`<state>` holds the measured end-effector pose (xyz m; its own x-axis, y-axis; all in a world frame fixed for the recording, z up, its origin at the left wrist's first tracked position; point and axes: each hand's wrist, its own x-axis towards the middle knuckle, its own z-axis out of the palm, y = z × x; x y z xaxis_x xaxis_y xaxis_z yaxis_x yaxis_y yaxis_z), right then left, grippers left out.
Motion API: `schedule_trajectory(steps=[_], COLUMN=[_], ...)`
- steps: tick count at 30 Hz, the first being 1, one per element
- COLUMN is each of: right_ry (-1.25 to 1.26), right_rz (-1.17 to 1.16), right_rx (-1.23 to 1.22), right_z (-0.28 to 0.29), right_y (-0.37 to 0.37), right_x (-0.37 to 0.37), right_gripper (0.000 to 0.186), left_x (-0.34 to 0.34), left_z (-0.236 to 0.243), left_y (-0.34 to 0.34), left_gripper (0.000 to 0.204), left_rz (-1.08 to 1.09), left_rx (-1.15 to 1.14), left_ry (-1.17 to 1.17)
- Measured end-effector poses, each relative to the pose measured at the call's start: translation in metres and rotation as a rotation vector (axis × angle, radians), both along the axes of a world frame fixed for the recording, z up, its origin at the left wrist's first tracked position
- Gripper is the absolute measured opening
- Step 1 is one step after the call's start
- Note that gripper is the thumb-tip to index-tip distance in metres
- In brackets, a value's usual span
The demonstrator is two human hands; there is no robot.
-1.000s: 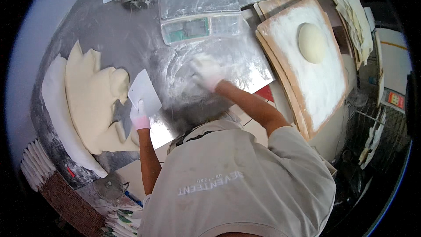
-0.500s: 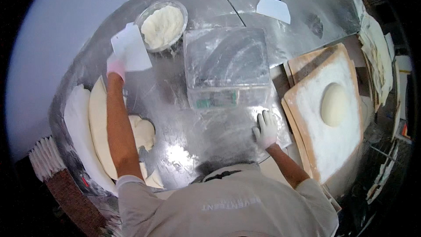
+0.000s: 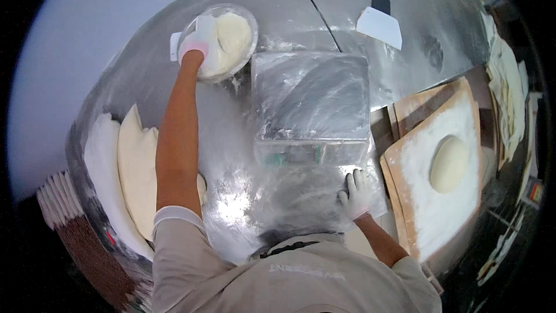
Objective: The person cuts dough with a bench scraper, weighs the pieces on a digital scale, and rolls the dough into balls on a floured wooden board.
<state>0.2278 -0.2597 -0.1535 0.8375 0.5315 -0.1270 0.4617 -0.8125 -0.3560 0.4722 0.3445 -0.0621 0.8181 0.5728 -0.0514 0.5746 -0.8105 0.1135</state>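
Flour [image 3: 236,39] is sitting in a round clear bowl [image 3: 254,46] near the far left edge of the table [image 3: 226,122]. The person's left hand [image 3: 193,42], gloved, is covering the bowl's left side, with something white and flat showing beside it (I cannot tell whether the fingers are gripping it). Their gloved right hand [image 3: 357,195] is resting by the near edge, fingers open and holding nothing. Between the hands, a floury box [image 3: 313,95] is standing. Dough [image 3: 136,159] is lying left; a dough ball [image 3: 449,164] is resting right, on a floured board [image 3: 427,223].
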Motion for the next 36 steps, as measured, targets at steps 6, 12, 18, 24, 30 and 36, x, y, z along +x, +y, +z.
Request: schedule_trajectory(steps=[6, 12, 18, 24, 30, 36], right_ry=[-0.132, -0.126, 0.023, -0.037, 0.05, 0.104], right_rz=[0.003, -0.06, 0.234, 0.467, 0.576, 0.629], right_rx=[0.044, 0.109, 0.38, 0.522, 0.404, 0.214], right_z=[-0.016, -0.036, 0.009, 0.059, 0.073, 0.03], right_y=[0.005, 0.015, 0.19, 0.446, 0.643, 0.708], right_x=[-0.025, -0.027, -0.054, -0.072, -0.034, -0.042], right_gripper=[0.057, 0.061, 0.059, 0.054, 0.062, 0.058], left_x=[-0.198, -0.434, -0.62, -0.577, -0.486, -0.387], left_z=[0.017, -0.025, 0.004, 0.104, 0.056, -0.006], left_y=[0.022, -0.036, 0.088, 0.135, 0.233, 0.248], left_gripper=[0.034, 0.032, 0.044, 0.045, 0.043, 0.038], left_rz=[-0.024, 0.35, 0.423, 0.311, 0.124, 0.248], left_rx=[0.136, -0.582, -0.372, -0.266, -0.127, -0.525], left_ry=[-0.31, -0.649, -0.484, -0.248, -0.068, 0.014])
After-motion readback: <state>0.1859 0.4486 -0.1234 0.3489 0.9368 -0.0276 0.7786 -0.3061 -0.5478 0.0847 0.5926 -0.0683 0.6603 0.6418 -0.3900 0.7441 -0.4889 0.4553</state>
